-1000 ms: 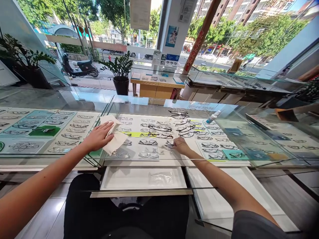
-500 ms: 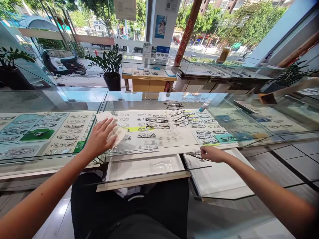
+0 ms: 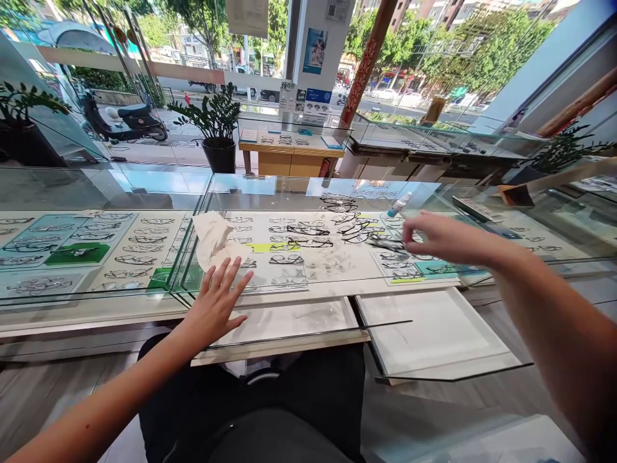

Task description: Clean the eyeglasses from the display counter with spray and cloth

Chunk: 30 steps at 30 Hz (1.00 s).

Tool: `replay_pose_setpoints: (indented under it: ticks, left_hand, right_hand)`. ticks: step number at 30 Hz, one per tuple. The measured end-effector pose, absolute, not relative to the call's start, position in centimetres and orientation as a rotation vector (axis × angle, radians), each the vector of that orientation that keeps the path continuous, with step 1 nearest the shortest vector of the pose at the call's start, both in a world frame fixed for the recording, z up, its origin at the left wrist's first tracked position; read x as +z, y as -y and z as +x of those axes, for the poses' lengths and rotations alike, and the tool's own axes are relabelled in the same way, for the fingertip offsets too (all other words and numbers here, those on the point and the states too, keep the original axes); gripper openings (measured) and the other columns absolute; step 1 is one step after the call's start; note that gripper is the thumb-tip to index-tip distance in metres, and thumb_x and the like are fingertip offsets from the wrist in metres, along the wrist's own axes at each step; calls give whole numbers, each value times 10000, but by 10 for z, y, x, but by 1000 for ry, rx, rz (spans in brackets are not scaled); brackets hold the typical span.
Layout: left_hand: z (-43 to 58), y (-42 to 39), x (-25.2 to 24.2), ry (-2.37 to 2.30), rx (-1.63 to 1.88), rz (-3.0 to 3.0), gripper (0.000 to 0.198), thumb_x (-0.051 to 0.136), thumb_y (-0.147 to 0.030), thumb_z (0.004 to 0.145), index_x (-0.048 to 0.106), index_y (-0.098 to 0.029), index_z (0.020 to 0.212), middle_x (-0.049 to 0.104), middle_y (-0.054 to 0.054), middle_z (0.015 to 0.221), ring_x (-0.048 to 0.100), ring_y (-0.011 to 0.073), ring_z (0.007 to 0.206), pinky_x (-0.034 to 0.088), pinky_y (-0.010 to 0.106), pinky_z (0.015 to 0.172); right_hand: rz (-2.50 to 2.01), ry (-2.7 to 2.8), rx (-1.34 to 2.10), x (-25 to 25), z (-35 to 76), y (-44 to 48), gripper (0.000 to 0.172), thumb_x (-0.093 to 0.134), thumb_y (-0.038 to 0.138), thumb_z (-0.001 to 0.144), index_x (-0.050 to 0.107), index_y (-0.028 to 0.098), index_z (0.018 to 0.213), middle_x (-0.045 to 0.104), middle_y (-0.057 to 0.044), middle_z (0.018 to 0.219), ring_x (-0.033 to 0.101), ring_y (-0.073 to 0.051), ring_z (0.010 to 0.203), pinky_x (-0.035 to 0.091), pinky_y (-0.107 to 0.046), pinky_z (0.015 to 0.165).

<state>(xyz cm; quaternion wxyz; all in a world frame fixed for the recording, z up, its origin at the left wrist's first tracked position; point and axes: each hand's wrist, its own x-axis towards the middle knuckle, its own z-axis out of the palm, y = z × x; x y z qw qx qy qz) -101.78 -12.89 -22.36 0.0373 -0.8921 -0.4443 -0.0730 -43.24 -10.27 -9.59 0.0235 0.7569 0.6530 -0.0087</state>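
My left hand [image 3: 218, 301] is spread flat at the near edge of the glass counter top [image 3: 270, 193], holding nothing. A cream cleaning cloth [image 3: 212, 238] lies on the glass just beyond its fingertips. My right hand [image 3: 434, 235] is lifted over the right part of the counter, fingers pinched on a dark pair of glasses [image 3: 383, 243]. Several loose dark frames [image 3: 347, 226] lie on the glass to the left of that hand. A small spray bottle [image 3: 399, 204] lies behind them.
Rows of eyeglasses fill the display trays [image 3: 96, 251] under the glass. Two white drawers [image 3: 434, 328] stand pulled out toward my lap. Another glass case [image 3: 530, 238] angles off to the right. A potted plant [image 3: 216, 138] and a wooden table [image 3: 294, 154] stand beyond.
My left hand let go of the cloth and slid back to the counter's near edge. My right hand took glasses from below the counter and rose with them over the glass.
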Motion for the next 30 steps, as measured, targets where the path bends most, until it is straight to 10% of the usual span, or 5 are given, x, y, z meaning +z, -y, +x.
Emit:
replay_pose_setpoints:
  ticks: [10, 30]
  left_hand:
    - [-1035, 143, -252, 1703, -392, -2445, 1333, 782, -643, 923, -56, -180, 1851, 25, 249, 1910, 31, 508, 1780, 105, 723, 1409]
    - [-1032, 149, -261, 1750, -409, -2415, 1225, 778, -605, 922, 120, -167, 1857, 181, 278, 1891, 197, 509, 1761, 146, 698, 1405]
  right_hand:
    - [1827, -2573, 159, -103, -614, -82, 113, 757, 314, 917, 730, 204, 927, 791, -88, 961, 671, -290, 987, 420, -434, 1096]
    - [1859, -2603, 122, -152, -638, -100, 99, 652, 206, 944, 735, 179, 991, 794, -140, 1161, 645, -302, 1185, 313, -508, 1285]
